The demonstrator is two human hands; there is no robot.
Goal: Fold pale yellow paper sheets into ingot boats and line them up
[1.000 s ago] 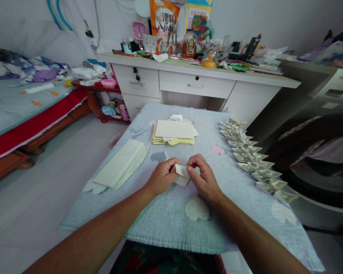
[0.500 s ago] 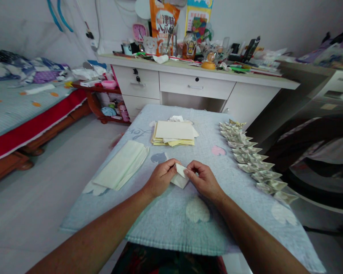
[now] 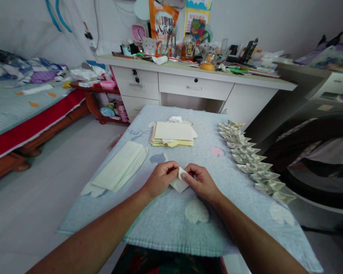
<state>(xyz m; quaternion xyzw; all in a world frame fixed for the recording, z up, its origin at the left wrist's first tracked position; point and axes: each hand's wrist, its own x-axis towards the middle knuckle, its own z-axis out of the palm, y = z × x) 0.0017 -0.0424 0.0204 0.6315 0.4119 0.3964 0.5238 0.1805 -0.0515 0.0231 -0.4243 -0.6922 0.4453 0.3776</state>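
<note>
Between my two hands is a small folded piece of pale paper (image 3: 179, 185), its lower corner pointing toward me. My left hand (image 3: 163, 176) pinches its left side with thumb and fingers. On the other side my right hand (image 3: 200, 180) grips the upper right part, the thumb pressed on a fold. The fingers partly cover the paper. To the left lies a stack of pale green paper sheets (image 3: 118, 165). Farther back sits a pile of cream and yellow paper (image 3: 174, 131). Along the right runs a row of folded paper boats (image 3: 250, 158), nested into each other.
A light blue cloth (image 3: 160, 224) covers the table. Behind it stands a white desk (image 3: 194, 87) crowded with jars, a pink clock (image 3: 138, 33) and an orange bag (image 3: 163, 23). A bed (image 3: 31, 110) is at left, a washing machine (image 3: 311, 102) at right.
The folded paper has turned slightly, its lower corner now pointing more straight toward me. Both hands have drawn a little closer together around it and still hold it.
</note>
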